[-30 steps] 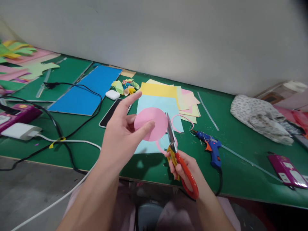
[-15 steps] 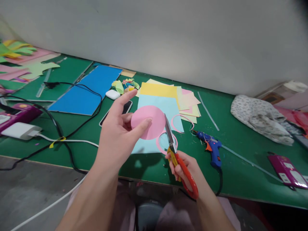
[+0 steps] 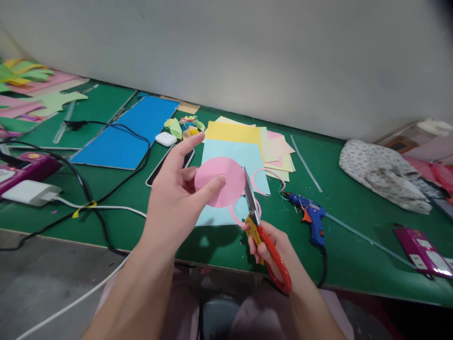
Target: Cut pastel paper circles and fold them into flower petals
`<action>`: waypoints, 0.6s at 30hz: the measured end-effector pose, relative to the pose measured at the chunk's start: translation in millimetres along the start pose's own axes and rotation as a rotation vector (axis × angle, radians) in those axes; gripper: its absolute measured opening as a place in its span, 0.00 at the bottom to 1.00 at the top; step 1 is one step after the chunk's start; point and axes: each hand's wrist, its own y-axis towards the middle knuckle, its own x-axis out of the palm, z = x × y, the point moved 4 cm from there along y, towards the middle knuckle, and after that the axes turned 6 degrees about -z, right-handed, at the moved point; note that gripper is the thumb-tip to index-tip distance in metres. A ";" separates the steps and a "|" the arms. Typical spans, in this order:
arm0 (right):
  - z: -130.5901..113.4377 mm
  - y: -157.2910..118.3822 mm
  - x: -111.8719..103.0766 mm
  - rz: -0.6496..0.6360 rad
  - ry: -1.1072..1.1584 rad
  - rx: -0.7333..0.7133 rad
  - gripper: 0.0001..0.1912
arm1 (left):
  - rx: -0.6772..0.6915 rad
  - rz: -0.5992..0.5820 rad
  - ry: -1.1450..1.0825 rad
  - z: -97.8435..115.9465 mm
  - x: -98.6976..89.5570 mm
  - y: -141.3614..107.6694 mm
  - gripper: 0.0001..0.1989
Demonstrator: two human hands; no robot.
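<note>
The left hand (image 3: 170,203) has come slightly right over the last half second, its thumb and fingers pinching a pink disc (image 3: 233,182) above the worktop (image 3: 347,198). The disc now lies just beside the blades of the scissors (image 3: 274,250), lined up along its right edge; whether they bite into the paper, I cannot tell. The right hand (image 3: 279,241), closed round the handles, has barely moved. Counting from the left: one white adapter (image 3: 28,192), one blue board (image 3: 123,137), one white case (image 3: 165,139), one phone (image 3: 160,169) partly behind the left hand, one disc, one pair of scissors, two pink rings (image 3: 281,177), one partly hidden below the disc, one blue glue gun (image 3: 316,231), one patterned cloth (image 3: 375,174) and one purple box (image 3: 421,250). The coloured sheets (image 3: 230,132) overlap too much to count.
</note>
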 end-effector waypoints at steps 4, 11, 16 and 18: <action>0.4 0.4 -0.1 -0.001 -0.022 -0.017 0.40 | -0.056 -0.009 0.034 6.9 3.2 -1.6 0.33; -0.3 -0.7 -0.3 -0.003 -0.017 -0.004 0.40 | -0.075 0.003 0.011 8.2 5.1 -2.4 0.33; 0.5 -1.0 -0.4 0.004 -0.009 0.017 0.41 | -0.066 0.005 -0.034 3.7 2.7 -0.3 0.33; 1.7 -1.2 -0.6 0.004 -0.018 0.020 0.42 | -0.059 -0.012 -0.040 2.0 1.7 0.7 0.34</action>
